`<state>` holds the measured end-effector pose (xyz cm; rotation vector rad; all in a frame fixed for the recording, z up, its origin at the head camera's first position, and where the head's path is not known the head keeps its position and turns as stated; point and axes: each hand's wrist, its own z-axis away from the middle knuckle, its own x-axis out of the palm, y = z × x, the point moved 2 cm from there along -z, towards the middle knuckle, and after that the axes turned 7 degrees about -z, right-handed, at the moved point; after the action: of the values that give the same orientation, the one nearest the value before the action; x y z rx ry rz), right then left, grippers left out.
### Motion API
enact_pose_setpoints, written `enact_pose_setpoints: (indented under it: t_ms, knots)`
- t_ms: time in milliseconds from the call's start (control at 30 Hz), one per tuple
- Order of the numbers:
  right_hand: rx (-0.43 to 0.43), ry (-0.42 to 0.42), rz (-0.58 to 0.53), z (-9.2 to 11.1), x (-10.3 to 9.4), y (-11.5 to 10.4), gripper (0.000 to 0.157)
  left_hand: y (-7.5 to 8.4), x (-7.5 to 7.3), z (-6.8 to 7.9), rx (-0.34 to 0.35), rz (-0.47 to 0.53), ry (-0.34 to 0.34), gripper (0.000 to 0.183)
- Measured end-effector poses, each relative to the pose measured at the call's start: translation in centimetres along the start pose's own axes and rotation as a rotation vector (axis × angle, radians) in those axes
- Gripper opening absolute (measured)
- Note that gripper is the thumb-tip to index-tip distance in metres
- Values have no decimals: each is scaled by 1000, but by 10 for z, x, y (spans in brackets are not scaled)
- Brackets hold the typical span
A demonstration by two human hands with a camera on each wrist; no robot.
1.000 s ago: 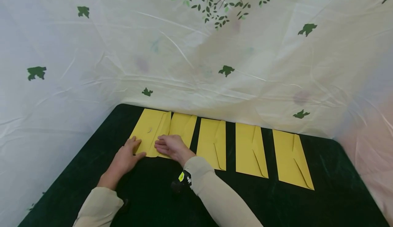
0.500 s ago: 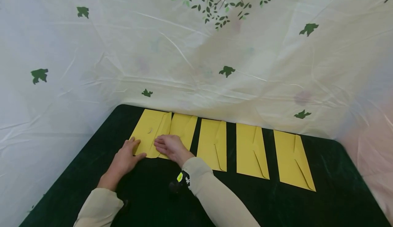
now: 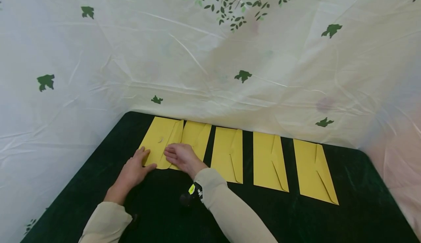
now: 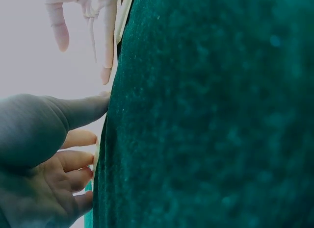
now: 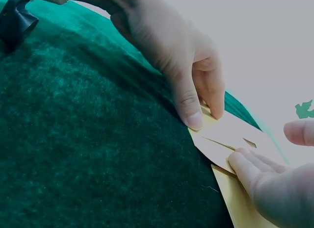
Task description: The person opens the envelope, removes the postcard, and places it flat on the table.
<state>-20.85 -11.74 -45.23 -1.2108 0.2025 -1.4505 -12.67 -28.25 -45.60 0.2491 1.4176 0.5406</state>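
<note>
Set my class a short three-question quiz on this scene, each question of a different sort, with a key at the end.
1. How many yellow envelopes lie on the dark green cloth?
2. True or false: the left hand touches the rightmost envelope.
3. At the flap side of the leftmost envelope is: a) the left hand; b) the right hand; c) neither hand.

Key: 1. Five. 2. False; it touches the leftmost envelope. 3. b.

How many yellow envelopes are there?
5, in a row: first envelope at the left hand, second envelope partly behind the right hand, then third envelope, fourth envelope and fifth envelope further right. More could hide underneath.
</note>
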Motion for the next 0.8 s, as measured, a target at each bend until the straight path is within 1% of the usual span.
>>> enact_pose_setpoints:
  t_ms: [100,200,267,400,533,800]
  knots:
    - [-4,-5,-3,1,1,1,40,0,0,1,-2,3,-6,72]
    - [-11,-7,-8,1,3,2,49,0,0,1,-2,2,-6,72]
    - [-27,-14,-10,2,5,3,55,1,0,1,3,3,-2,72]
    - [-59,-40,-14,1,7,7,60,1,0,2,15,3,7,71]
    - [-66,-31,-44,0,7,8,56,1,0,2,11,2,8,71]
    - [-33,21,-116,-6,6,6,47,-1,1,1,16,-7,16,71]
